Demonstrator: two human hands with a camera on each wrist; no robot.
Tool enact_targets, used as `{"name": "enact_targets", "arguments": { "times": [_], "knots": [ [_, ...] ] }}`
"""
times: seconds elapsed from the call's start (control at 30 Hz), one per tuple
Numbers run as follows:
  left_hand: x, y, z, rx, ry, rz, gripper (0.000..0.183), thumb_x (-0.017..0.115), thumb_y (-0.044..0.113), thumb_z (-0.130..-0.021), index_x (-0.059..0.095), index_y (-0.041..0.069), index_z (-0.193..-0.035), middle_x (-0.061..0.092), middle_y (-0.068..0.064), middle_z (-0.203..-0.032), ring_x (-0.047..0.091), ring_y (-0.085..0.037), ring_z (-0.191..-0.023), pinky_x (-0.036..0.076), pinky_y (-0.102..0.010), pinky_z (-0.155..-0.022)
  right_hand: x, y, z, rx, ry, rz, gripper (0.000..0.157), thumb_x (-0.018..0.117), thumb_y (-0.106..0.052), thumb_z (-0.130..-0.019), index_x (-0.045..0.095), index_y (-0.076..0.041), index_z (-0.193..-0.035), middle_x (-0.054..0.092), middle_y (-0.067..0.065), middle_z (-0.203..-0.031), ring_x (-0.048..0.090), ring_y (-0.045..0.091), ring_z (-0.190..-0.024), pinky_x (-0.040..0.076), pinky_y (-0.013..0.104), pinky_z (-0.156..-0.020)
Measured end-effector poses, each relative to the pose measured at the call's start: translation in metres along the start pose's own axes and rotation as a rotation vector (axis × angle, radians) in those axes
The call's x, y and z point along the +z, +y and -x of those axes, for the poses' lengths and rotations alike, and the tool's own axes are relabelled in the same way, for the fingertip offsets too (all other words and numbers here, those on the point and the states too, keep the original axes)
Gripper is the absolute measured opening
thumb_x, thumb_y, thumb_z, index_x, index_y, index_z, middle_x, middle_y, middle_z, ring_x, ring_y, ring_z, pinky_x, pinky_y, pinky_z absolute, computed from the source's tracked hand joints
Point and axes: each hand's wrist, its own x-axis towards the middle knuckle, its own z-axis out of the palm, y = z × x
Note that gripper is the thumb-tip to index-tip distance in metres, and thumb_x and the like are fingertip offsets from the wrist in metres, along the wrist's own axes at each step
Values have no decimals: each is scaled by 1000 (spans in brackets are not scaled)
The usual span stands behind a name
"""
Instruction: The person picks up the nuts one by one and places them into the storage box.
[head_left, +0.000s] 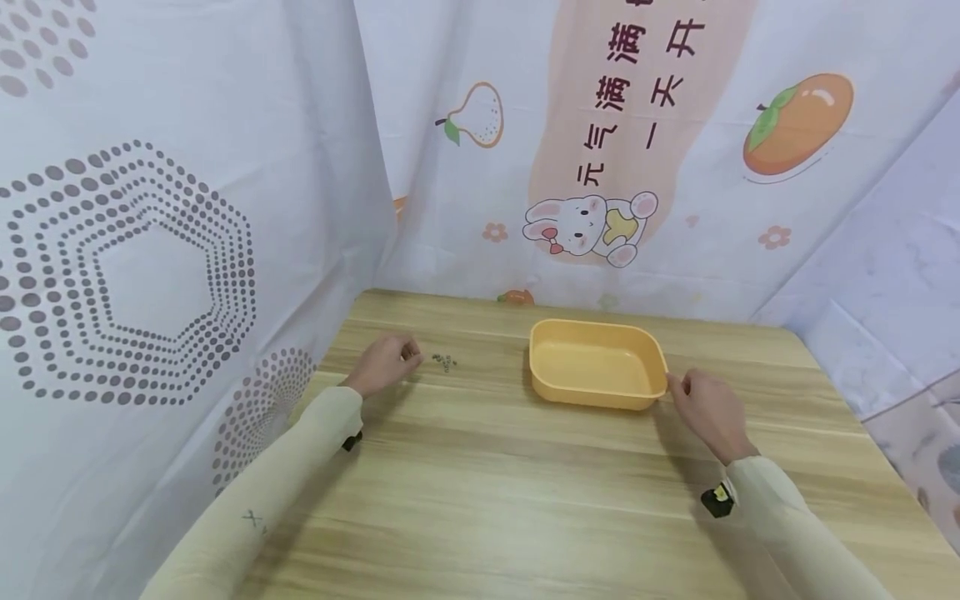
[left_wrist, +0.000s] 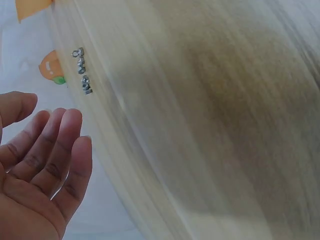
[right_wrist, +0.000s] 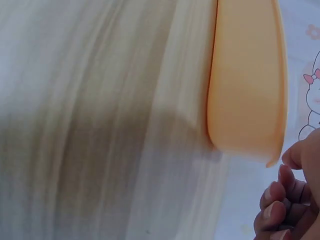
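Note:
In the head view my left hand (head_left: 384, 363) is held over the left part of the table, just left of a small cluster of metal nuts (head_left: 446, 362). Seen from the left wrist, its fingers (left_wrist: 67, 135) are loosely bent with nothing between them, and the shiny nuts (left_wrist: 81, 67) lie beyond the fingertips. A shallow yellow plastic container (head_left: 598, 362) with rounded corners stands right of centre, nothing visible inside. My right hand (head_left: 708, 410) is at its right end, thumb and forefinger pinching the rim of the container (right_wrist: 247, 80), the other fingers curled.
The wood-grain table (head_left: 480, 492) runs back to a white printed curtain (head_left: 442, 208). Another curtain (head_left: 300, 167) hangs close along the left side, near my left arm. At the right is a pale marbled sheet (head_left: 862, 308).

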Motion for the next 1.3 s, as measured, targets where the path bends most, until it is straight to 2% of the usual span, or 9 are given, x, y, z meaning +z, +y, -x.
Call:
{"name": "enact_targets", "arguments": {
  "times": [0.2,0.33,0.57,0.73,0.87,1.03,1.3],
  "knots": [
    [8,-2,-4,-5,-2,-17,13,67,19,-99,71,7,-104,70,-3,-93,64,-16,-76,56,-36,-72,8,4,-2,21,-47,-11,58,37,-51,-108,58,-10,-74,51,3,-62,48,22,-57,35,34,-50],
    [15,0,-8,11,-20,-9,14,68,19,-99,70,6,-104,70,-4,-92,64,-16,-74,56,-35,-70,13,4,-2,10,-55,-69,56,38,-48,-109,56,-9,-73,49,4,-61,45,22,-56,35,34,-51],
    [31,-1,-15,16,-31,-36,13,71,20,-98,71,8,-99,70,-1,-88,63,-13,-71,55,-33,-68,18,1,-2,85,-134,-266,56,34,-48,-110,59,-3,-86,51,5,-68,46,22,-60,38,33,-53],
    [39,-2,-23,15,-33,-52,15,71,22,-99,70,8,-99,68,0,-85,61,-13,-71,54,-33,-67,18,-1,-1,125,-158,-372,57,34,-48,-110,56,-3,-84,53,5,-65,48,21,-59,40,32,-54],
    [43,-1,-29,4,-64,-71,18,71,25,-99,68,7,-99,69,0,-85,59,-13,-67,52,-31,-64,17,-2,0,126,-157,-409,57,34,-46,-110,57,0,-85,54,5,-65,48,19,-59,40,31,-55],
    [50,-1,-34,-1,-71,-122,21,72,28,-98,65,10,-91,65,2,-80,53,-13,-62,46,-29,-57,19,2,-1,129,-150,-437,60,35,-48,-110,58,3,-87,54,4,-65,46,17,-56,39,30,-52],
    [53,3,-39,28,-71,-138,17,72,20,-98,63,11,-87,64,1,-83,56,-14,-69,49,-30,-63,20,6,0,151,-174,-488,64,37,-52,-110,59,6,-93,55,8,-69,45,15,-56,40,29,-50]
  ]
}}
